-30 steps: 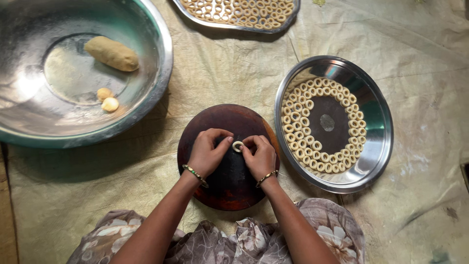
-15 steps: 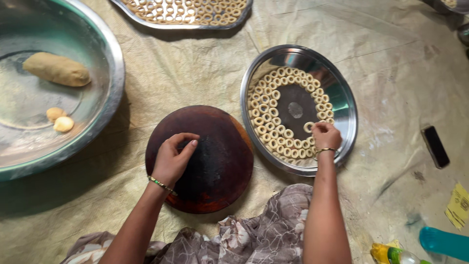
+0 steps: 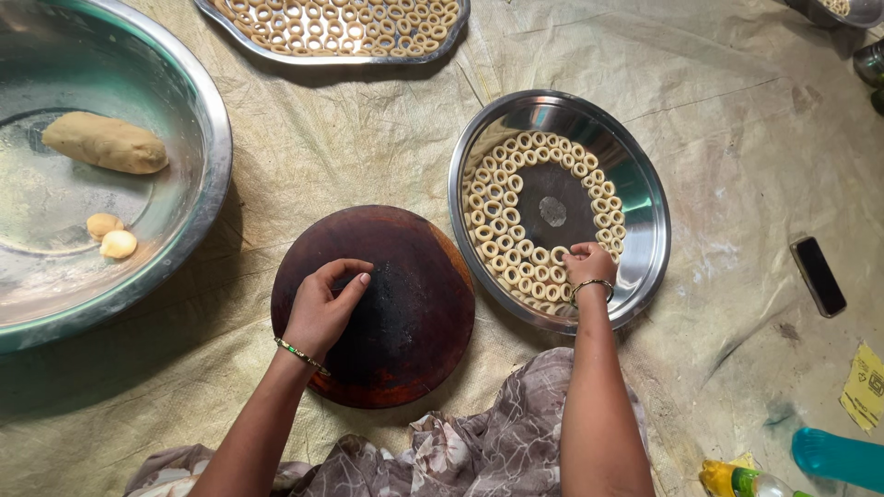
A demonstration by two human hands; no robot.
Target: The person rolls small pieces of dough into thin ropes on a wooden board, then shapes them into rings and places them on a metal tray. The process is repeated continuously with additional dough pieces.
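A round dark wooden board [image 3: 405,313] lies on the cloth in front of me. My left hand [image 3: 324,308] rests on its left part with fingers curled and nothing held. My right hand [image 3: 587,267] reaches into a round steel plate [image 3: 645,207] to the right, fingertips down on a small dough ring [image 3: 559,253] among several rings laid in circles around the plate's bare centre. I cannot tell whether the fingers still grip the ring.
A large steel basin [image 3: 198,138] at the left holds a dough log [image 3: 104,143] and two small dough balls [image 3: 110,236]. A tray of rings [image 3: 331,28] lies at the top. A phone [image 3: 818,274] and a teal object [image 3: 836,456] lie at the right.
Both hands were together on the board shaping a ring. My right hand then moved right into the steel plate with the ring; my left hand stayed on the board.
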